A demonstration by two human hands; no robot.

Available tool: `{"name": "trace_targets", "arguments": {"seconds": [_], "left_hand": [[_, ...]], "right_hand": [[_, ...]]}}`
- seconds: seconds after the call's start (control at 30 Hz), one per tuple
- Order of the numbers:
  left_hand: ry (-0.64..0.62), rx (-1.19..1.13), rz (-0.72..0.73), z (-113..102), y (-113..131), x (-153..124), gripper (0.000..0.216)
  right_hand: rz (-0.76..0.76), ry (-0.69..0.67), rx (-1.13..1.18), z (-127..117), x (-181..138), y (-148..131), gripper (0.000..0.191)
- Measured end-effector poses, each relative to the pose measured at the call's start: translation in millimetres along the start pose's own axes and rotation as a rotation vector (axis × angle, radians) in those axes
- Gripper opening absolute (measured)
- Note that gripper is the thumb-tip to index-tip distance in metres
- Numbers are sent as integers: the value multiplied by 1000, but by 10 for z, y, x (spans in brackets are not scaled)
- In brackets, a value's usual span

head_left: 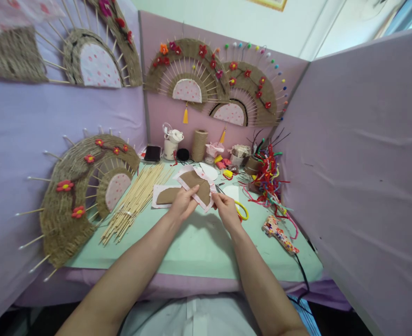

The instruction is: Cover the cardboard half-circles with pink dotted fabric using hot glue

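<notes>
A brown cardboard piece wrapped in white spotted fabric [196,185] is held up over the green table top [199,242]. My left hand [182,202] grips its lower left edge, fingers closed on it. My right hand [226,208] pinches its lower right corner. A second brown piece on white fabric [164,195] lies flat just left of my left hand. Scissors with a yellow handle [241,209] lie right of my right hand.
A bundle of bamboo sticks [136,200] lies at the left. A woven fan with red flowers [81,191] leans on the left wall. A patterned glue gun [279,233], pipe cleaners [269,179], a twine spool [199,145] and small pots sit at the back and right.
</notes>
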State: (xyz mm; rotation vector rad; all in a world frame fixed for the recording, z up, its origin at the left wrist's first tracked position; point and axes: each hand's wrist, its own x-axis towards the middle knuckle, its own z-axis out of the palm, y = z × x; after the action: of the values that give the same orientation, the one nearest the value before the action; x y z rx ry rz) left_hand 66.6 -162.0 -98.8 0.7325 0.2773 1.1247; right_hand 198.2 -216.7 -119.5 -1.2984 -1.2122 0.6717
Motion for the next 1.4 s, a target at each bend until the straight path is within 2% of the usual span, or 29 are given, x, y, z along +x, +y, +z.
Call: {"name": "trace_targets", "arguments": {"seconds": [0.27, 0.4, 0.5, 0.7, 1.2, 1.3, 1.4], "left_hand": [[-5, 29, -21, -13, -18, 7, 43], [-37, 119, -117, -78, -18, 17, 38], [-53, 223, -177, -113, -26, 8, 36], [-15, 318, -147, -139, -59, 12, 39], [-7, 450, -84, -98, -59, 18, 40], [-41, 460, -87, -91, -54, 4, 42], [-118, 354, -155, -59, -52, -17, 39]], "right_hand": [[-51, 64, -43, 58, -32, 84, 43], [-22, 117, 30, -26, -14, 110, 47], [-1, 164, 63, -63, -1, 106, 41], [-4, 192, 57, -38, -17, 97, 32], [-21, 227, 54, -33, -42, 71, 35], [-9, 242, 63, -54, -45, 70, 35], [0, 260, 77, -73, -57, 68, 34]]}}
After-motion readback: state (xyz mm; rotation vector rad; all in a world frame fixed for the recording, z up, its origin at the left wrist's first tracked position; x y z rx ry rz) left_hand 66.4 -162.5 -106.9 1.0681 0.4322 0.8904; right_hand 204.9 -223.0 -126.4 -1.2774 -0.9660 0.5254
